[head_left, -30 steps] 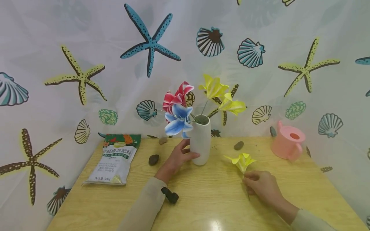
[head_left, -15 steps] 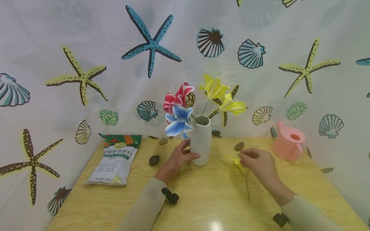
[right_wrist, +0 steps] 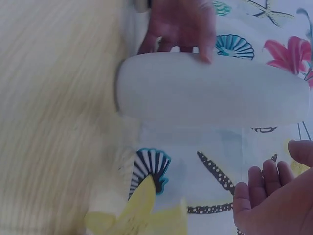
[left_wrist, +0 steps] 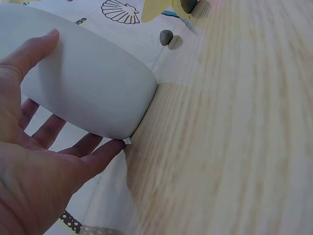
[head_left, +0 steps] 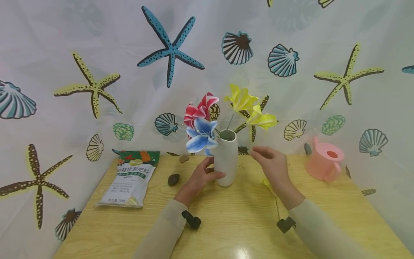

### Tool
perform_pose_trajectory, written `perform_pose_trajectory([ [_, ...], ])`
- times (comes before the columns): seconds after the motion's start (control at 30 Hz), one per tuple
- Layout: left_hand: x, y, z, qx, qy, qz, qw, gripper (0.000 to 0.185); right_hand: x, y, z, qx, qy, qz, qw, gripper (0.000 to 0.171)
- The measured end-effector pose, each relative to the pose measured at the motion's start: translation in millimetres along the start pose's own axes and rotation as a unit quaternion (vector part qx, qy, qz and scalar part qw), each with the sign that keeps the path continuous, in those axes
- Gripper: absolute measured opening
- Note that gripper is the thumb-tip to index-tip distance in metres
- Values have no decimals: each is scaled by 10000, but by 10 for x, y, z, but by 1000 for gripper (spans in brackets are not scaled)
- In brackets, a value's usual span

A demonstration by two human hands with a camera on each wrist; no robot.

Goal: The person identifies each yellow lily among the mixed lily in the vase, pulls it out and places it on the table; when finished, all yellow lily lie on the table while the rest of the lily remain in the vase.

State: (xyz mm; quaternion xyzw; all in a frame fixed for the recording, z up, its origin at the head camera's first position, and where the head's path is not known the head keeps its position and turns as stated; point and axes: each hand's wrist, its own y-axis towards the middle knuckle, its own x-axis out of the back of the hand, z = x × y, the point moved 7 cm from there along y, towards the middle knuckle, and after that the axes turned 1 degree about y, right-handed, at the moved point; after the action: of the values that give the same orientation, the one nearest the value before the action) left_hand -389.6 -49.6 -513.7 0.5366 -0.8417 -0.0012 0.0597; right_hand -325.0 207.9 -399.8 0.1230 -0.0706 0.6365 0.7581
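A loose yellow paper flower lies on the wooden bench. Beyond it, the left hand holds the white vase in a curled grip; the right hand hovers just beside, fingers relaxed, holding nothing.
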Motion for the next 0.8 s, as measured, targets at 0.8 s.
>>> perform_pose_trajectory([
  [0.8,-15,-9,-41,-45,20,-69,10000,75,-680,393,350,88,4100,-415,9111,7],
])
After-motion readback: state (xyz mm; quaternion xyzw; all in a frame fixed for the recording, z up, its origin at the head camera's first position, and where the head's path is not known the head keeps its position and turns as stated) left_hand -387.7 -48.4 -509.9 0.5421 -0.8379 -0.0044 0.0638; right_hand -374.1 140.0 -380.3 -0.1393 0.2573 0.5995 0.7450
